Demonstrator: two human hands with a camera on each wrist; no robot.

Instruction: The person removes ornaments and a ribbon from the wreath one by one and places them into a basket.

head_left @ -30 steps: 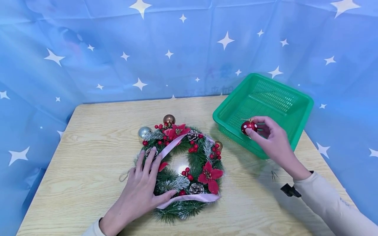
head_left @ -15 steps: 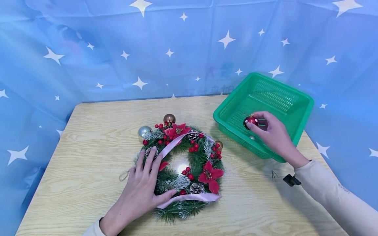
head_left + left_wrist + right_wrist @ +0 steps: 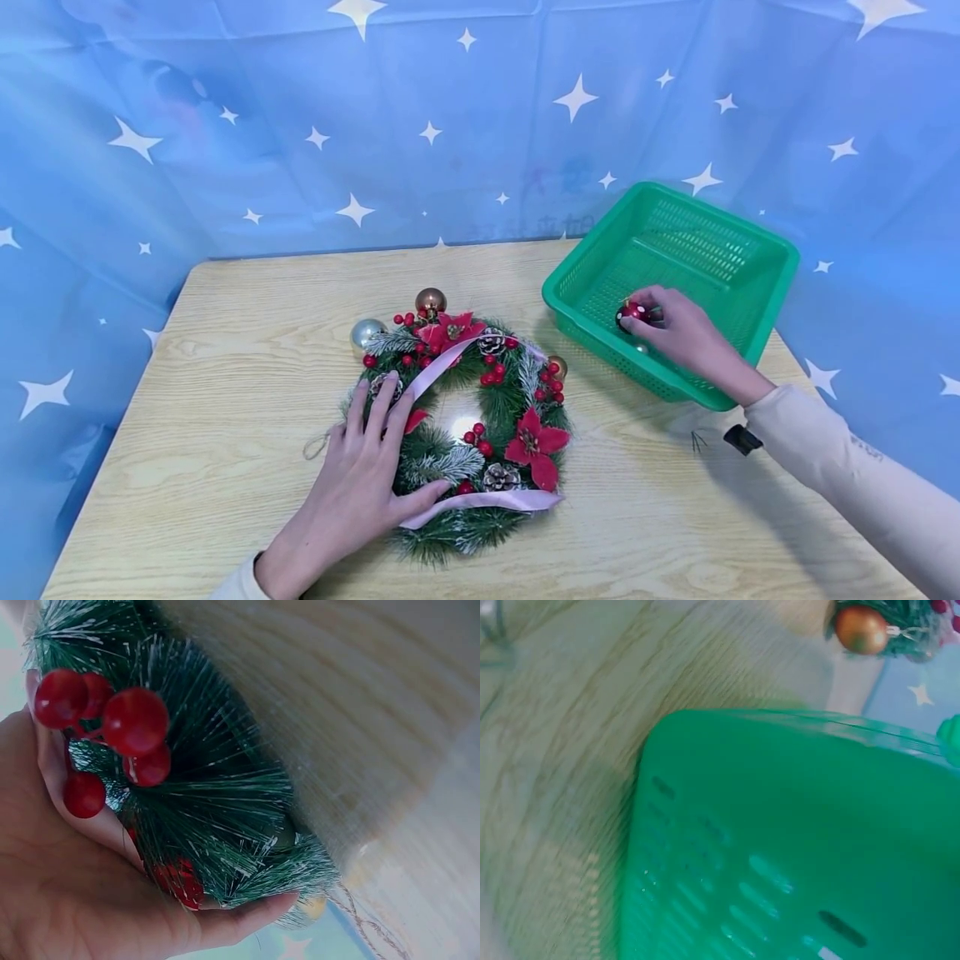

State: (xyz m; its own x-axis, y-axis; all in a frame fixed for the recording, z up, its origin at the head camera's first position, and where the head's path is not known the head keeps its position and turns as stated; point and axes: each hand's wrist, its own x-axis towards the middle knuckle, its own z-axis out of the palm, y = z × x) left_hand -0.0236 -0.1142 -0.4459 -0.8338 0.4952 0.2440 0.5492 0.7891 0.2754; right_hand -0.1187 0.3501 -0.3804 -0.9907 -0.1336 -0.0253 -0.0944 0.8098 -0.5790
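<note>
- Left hand [image 3: 360,467], fingers straight and spread, resting on the left side of a Christmas wreath [image 3: 498,408] that lies on a wood-grain bench [image 3: 225,375].
- Right hand [image 3: 678,329] pinching a dark red bauble [image 3: 634,312] with white dots inside a green plastic basket [image 3: 789,271]; whether the bauble touches the bottom, I cannot tell.
- Only the head view shows that bauble, the poinsettias [image 3: 534,446] and the pinecones [image 3: 501,477].
- Left wrist view: close up, red berries [image 3: 135,720] and pine needles beside the palm, and a twisted cord [image 3: 367,922].
- Right wrist view: the basket's slotted side, and a copper-gold bauble [image 3: 861,630] with its pale cap, half hidden from above.
- Faint lettering [image 3: 573,225] on the starry blue backdrop [image 3: 375,125] and small marks on the right sleeve [image 3: 866,447], both illegible.
</note>
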